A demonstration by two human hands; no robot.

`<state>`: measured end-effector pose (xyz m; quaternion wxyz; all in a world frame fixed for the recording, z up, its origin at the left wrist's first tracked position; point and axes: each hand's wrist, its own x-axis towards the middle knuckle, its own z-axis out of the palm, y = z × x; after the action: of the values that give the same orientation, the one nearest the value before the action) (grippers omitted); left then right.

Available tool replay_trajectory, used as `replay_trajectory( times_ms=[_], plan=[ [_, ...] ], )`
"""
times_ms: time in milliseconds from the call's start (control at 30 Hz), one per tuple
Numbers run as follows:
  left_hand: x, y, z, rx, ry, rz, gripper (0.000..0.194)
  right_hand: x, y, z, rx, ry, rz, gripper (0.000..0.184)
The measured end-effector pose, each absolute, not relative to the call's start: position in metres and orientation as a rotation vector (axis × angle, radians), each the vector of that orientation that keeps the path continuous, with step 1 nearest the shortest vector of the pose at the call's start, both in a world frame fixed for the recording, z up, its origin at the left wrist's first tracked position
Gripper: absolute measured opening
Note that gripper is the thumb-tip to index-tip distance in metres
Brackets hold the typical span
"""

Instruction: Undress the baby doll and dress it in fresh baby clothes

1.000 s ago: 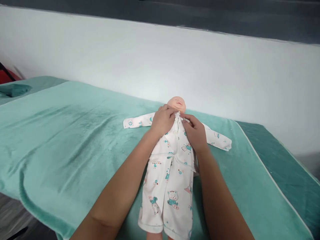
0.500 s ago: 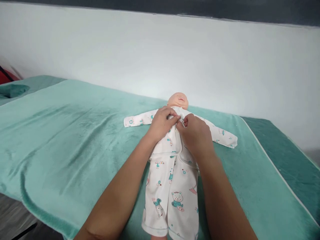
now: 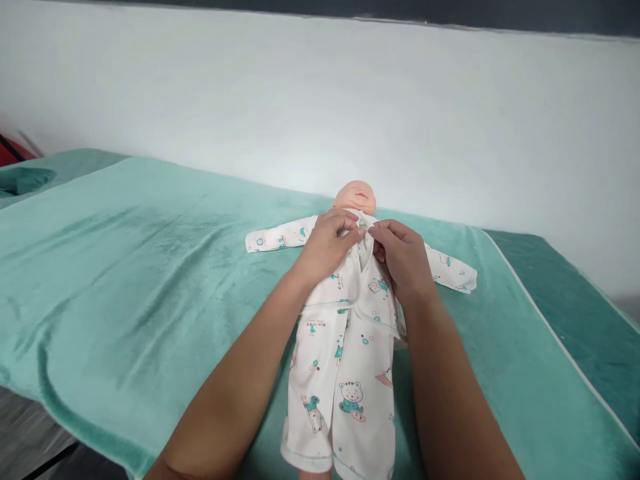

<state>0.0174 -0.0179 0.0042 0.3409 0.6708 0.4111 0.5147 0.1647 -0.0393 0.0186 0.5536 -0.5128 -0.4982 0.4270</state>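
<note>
A baby doll (image 3: 356, 196) lies on its back, its head toward the wall. It wears a white printed baby shirt (image 3: 376, 293) with both sleeves spread out, and matching pants (image 3: 350, 393). Near the neckline my left hand (image 3: 330, 243) pinches one front edge of the shirt between thumb and finger. Just beside it, my right hand (image 3: 400, 250) pinches the other edge. Between the two hands the front panels part in a narrow V-shaped gap. Whatever fastening lies under the fingertips is too small to make out.
A light green plush blanket (image 3: 125, 280) spreads under the doll, over a darker green cover (image 3: 565, 300) at right. Behind stands a white wall (image 3: 300, 100). Grey floor (image 3: 30, 433) shows at the lower left, past the blanket's edge.
My right hand has shifted up and slightly right, lifting its edge of the shirt, and the gap at the front has widened. My left hand keeps about the same place.
</note>
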Motion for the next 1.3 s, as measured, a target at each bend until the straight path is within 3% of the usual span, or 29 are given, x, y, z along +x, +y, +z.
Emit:
replay_trajectory(
  times_ms=[167,1067,1300],
  plan=[
    [0.019,-0.016,-0.001,1.724,1.242,1.395,0.009,0.161,-0.04,0.016,-1.193,-1.17,1.008,0.018],
    [0.018,-0.02,0.003,1.835,1.241,1.28,0.013,0.169,-0.039,0.013,-1.162,-1.274,1.02,0.02],
    [0.018,-0.017,0.0,1.897,1.265,1.25,0.015,0.174,-0.039,0.012,-1.139,-1.308,1.105,0.009]
  ],
)
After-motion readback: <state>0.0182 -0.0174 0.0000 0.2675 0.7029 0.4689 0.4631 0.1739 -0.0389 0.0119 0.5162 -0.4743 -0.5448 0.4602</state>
